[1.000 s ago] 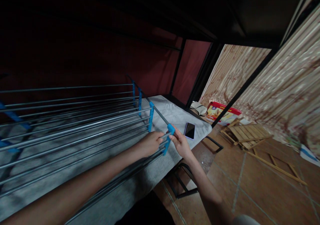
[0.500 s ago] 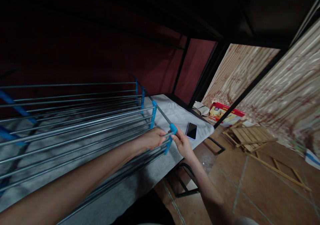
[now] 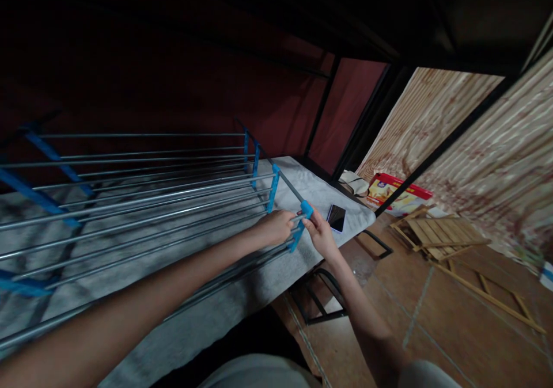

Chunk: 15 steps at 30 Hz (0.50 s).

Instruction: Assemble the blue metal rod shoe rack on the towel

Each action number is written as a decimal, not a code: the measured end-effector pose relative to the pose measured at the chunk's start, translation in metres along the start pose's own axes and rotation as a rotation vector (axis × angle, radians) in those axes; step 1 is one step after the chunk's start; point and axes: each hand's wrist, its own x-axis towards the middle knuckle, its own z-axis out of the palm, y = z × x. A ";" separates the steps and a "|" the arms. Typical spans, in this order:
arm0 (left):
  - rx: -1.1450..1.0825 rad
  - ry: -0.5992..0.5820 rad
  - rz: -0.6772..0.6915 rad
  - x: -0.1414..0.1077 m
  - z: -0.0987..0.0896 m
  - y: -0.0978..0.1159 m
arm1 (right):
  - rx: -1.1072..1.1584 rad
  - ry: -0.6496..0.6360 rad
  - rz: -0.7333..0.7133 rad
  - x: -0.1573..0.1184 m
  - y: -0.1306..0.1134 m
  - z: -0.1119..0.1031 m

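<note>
A rack of long metal rods with blue plastic brackets [image 3: 273,189] stands over a grey cloth-covered surface [image 3: 242,273]. My left hand [image 3: 277,227] is closed around the end of one metal rod [image 3: 203,208], close to the corner bracket. On the other side of that corner, my right hand [image 3: 319,232] grips the blue corner bracket [image 3: 306,209], thumb in front and fingers behind. Blue crosspieces [image 3: 52,201] join the rods at the far left. A dark phone [image 3: 336,218] lies on the cloth just right of my right hand.
Black metal posts [image 3: 322,106] frame the surface. On the tiled floor at the right are a red and yellow box [image 3: 400,194], a folded wooden item [image 3: 447,232] and a black metal ladder or step [image 3: 322,301]. A patterned curtain [image 3: 488,140] hangs behind.
The view has shifted, so more of the rack's left end shows. Both hands keep their hold at the corner and appear slightly higher and further right.
</note>
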 end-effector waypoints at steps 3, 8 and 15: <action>0.138 0.096 0.064 -0.012 -0.002 0.009 | 0.021 0.007 0.017 0.000 -0.001 0.002; 0.327 0.344 0.247 -0.073 0.014 0.019 | 0.041 0.052 0.047 -0.005 -0.002 0.003; 0.268 0.117 0.113 -0.217 0.081 -0.051 | -0.253 0.447 0.054 -0.093 0.007 0.017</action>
